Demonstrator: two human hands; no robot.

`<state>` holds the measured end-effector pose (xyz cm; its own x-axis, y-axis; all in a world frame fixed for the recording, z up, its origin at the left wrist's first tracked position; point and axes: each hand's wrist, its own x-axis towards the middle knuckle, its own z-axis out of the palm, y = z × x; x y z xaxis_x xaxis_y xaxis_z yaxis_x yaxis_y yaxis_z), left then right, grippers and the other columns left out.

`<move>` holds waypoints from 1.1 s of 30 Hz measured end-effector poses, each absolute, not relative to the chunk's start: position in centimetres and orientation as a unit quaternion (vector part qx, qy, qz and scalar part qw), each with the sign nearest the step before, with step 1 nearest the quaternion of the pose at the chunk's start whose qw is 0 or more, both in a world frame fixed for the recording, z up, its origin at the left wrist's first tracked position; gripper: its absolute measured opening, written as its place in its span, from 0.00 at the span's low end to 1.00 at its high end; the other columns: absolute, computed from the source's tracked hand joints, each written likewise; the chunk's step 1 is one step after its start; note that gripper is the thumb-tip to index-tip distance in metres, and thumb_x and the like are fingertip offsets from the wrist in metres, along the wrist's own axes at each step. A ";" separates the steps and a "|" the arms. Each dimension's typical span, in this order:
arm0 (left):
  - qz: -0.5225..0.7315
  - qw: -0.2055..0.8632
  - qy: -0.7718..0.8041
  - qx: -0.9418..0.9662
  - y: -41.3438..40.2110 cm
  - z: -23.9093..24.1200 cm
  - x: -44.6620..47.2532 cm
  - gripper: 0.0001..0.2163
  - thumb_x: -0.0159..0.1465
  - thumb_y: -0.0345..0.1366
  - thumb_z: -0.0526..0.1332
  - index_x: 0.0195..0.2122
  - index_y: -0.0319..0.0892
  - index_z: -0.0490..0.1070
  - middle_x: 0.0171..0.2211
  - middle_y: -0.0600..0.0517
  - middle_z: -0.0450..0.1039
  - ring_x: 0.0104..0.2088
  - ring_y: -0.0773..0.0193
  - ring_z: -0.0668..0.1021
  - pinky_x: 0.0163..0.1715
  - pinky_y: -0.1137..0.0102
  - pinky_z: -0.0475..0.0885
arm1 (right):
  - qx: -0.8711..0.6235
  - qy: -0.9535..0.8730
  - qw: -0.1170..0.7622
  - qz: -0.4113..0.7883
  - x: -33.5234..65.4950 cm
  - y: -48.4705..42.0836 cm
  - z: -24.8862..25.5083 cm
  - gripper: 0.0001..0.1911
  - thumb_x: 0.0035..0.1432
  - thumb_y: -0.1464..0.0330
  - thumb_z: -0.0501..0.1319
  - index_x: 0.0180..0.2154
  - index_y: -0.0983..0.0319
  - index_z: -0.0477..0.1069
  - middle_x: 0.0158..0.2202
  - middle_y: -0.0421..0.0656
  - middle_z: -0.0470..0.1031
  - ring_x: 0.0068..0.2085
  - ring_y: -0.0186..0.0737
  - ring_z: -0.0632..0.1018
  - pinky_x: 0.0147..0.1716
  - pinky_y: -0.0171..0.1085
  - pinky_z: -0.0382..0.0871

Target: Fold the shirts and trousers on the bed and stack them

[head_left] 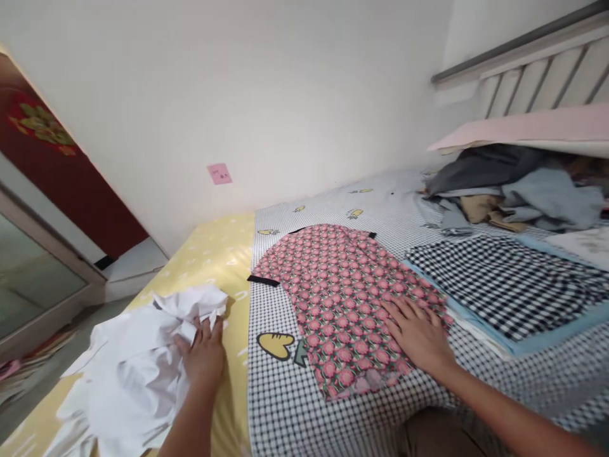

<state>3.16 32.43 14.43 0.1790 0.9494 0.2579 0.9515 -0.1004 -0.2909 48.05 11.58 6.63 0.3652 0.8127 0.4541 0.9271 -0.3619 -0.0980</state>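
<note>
A pink floral top (337,298) with black-trimmed sleeves lies spread flat on the checked part of the bed, its neck end toward the wall. My right hand (419,336) rests on its right lower side, palm down with fingers stretched out. To the left, my left hand (202,355) touches the edge of a crumpled white garment (137,362); its fingers look apart, though the thumb side partly meets the folds. The white cloth's exact kind is hard to make out in the heap.
Right of the floral top is a folded stack with a black-and-white checked garment (514,279) on top. Behind it, a pile of grey and brown clothes (518,190) sits beneath a pink board-like thing (533,130). A white wall (285,95) borders the bed; the yellow sheet (228,247) runs along its left edge.
</note>
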 end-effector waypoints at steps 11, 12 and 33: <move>-0.097 0.080 -0.571 -0.811 24.0 14.2 13.3 0.20 0.72 0.37 0.46 0.47 0.43 0.79 0.71 0.41 0.58 0.71 0.45 0.58 0.67 0.38 0.52 | -0.815 -0.532 0.181 -0.143 47.4 11.2 7.8 0.25 0.69 0.61 0.48 0.62 0.52 0.69 0.65 0.44 0.70 0.65 0.55 0.66 0.63 0.59 0.53; -0.089 0.054 -0.561 -0.821 22.9 13.9 14.5 0.20 0.72 0.41 0.46 0.45 0.43 0.79 0.70 0.40 0.60 0.71 0.44 0.59 0.67 0.37 0.52 | -0.814 -0.532 0.184 -0.142 47.4 11.2 7.8 0.25 0.69 0.61 0.48 0.62 0.53 0.69 0.65 0.44 0.70 0.65 0.55 0.66 0.63 0.59 0.53; -0.473 -0.475 -0.586 -0.455 23.2 11.0 16.4 0.09 0.55 0.44 0.65 0.29 0.44 0.71 0.22 0.51 0.74 0.29 0.52 0.82 0.34 0.54 0.80 | -0.740 -0.608 0.260 -0.124 46.5 7.6 8.2 0.42 0.57 0.70 0.62 0.71 0.46 0.53 0.71 0.47 0.59 0.70 0.56 0.60 0.67 0.62 0.45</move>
